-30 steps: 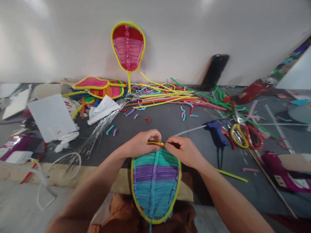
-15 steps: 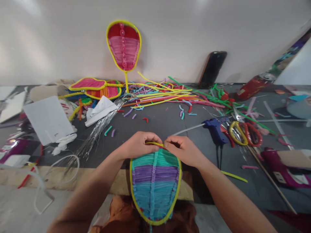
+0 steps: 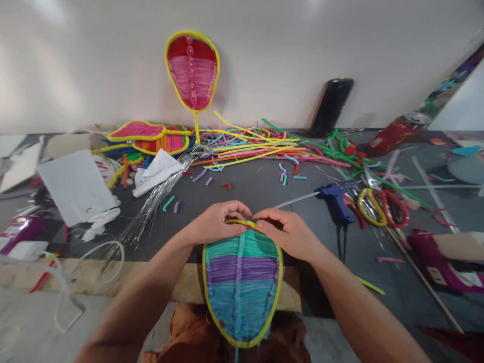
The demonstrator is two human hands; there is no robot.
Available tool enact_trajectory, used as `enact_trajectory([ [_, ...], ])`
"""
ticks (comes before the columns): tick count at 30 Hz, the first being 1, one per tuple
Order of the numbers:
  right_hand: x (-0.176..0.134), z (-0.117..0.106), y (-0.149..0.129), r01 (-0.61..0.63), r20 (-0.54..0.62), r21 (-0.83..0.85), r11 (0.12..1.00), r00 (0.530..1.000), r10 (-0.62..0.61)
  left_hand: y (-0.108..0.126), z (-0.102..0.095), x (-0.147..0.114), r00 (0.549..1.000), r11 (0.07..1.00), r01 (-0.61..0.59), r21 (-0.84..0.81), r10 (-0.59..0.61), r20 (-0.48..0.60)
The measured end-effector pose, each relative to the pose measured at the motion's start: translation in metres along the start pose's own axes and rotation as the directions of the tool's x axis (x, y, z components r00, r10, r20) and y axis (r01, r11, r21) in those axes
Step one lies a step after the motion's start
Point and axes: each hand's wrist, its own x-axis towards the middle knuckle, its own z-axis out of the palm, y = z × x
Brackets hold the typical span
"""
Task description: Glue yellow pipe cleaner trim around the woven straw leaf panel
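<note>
A fan-shaped pipe-cleaner panel (image 3: 242,287) with teal, purple and blue bands and a yellow edge lies over my lap at the table's front edge. A pale blue spine runs down its middle. My left hand (image 3: 221,222) grips the top rim from the left, thumb on the near face and fingers behind. From the right, my right hand (image 3: 282,229) holds the same rim, its thumb pressed near the yellow edge strip (image 3: 240,222). The fingertips behind the rim are partly hidden.
A pink fan (image 3: 193,75) stands against the wall behind loose pipe cleaners (image 3: 257,146). To the right are a blue glue gun (image 3: 336,201), scissors (image 3: 372,201), a phone (image 3: 331,107) and a red can (image 3: 397,133). Silver wires (image 3: 159,194) and white paper (image 3: 75,186) lie left.
The fingers of both hands have lifted and loosened slightly at the top rim, showing more of the yellow edge. The panel stays nearly in place.
</note>
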Motion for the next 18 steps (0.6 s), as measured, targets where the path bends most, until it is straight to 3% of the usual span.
enact_trajectory([
  [8, 0.0004, 0.0018, -0.0037, 0.039, -0.072, -0.151, 0.988, 0.996, -0.051, 0.0031, 0.0032, -0.0011, 1.000, 0.997, -0.028, 0.074, 0.029, -0.008],
  [18, 0.0003, 0.0023, -0.0044, -0.027, -0.048, -0.124, 0.992, 0.999, 0.022, 0.0022, 0.0029, -0.0013, 0.999, 0.991, -0.041, 0.125, 0.041, 0.000],
])
